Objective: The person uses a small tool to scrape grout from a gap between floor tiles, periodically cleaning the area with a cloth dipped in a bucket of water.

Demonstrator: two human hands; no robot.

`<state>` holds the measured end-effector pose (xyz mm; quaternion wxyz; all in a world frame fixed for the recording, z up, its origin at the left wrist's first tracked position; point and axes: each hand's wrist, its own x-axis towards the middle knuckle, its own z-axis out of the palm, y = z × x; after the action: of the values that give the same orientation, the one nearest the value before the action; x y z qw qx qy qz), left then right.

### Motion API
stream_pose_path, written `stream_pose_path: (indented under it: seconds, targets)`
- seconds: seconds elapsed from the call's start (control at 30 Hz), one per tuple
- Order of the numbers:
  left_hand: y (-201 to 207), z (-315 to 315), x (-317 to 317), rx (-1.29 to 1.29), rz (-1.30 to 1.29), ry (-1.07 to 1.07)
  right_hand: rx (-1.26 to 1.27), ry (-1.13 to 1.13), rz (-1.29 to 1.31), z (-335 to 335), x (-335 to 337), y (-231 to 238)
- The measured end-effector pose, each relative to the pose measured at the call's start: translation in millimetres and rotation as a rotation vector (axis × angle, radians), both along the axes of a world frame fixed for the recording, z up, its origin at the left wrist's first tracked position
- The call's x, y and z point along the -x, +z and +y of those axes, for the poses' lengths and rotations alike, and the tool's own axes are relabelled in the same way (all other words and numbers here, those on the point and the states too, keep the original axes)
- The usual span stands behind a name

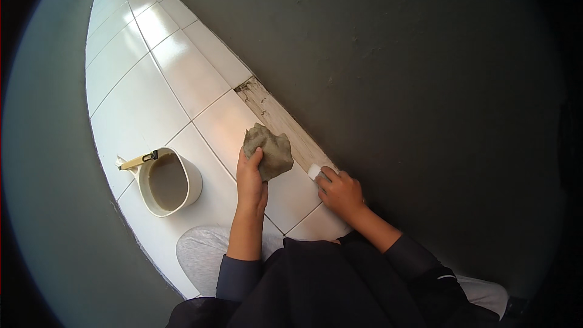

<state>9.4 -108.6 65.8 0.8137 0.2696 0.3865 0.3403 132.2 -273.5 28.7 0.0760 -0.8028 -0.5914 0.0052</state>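
My left hand point(251, 177) grips a crumpled grey rag point(269, 150) and holds it on the white floor tiles point(182, 73). My right hand point(340, 192) presses a small white piece point(314, 171) against the near end of a dirty strip point(273, 115) that runs along the foot of the grey wall. The strip is stained grey-brown between the tiles and the wall. Both forearms wear dark sleeves pushed up.
A white bucket point(195, 183) with murky water stands on the tiles left of my left hand; a tool with a pale yellow handle point(138, 160) rests across its rim. A grey wall point(395, 54) rises at the right, another grey wall point(48, 176) at the left. My grey-trousered knee point(203, 252) is below.
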Motion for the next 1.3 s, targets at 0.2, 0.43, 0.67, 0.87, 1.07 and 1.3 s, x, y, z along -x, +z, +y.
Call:
stream_pose_path:
  seconds: [0.2, 0.43, 0.67, 0.87, 1.07, 1.3]
  targets:
    - [0, 1, 1, -0.015, -0.019, 0.008, -0.128, -0.024, 0.045, 93, -12, -15]
    - [-3, 9, 1, -0.043, -0.003, 0.032, -0.166, -0.02, 0.059, 126, -25, -22]
    - [-8, 18, 9, -0.026, -0.044, 0.167, -0.017, 0.023, 0.099, -19, -11, 5]
    - [-3, 14, -1, -0.012, -0.063, 0.424, -0.11, 0.016, 0.079, 16, -9, -2]
    - [0, 11, 4, 0.042, -0.073, 0.401, -0.215, -0.033, 0.11, 135, -22, -22]
    - [3, 21, 6, -0.017, -0.092, 0.356, -0.179, -0.092, 0.157, 223, -38, -20]
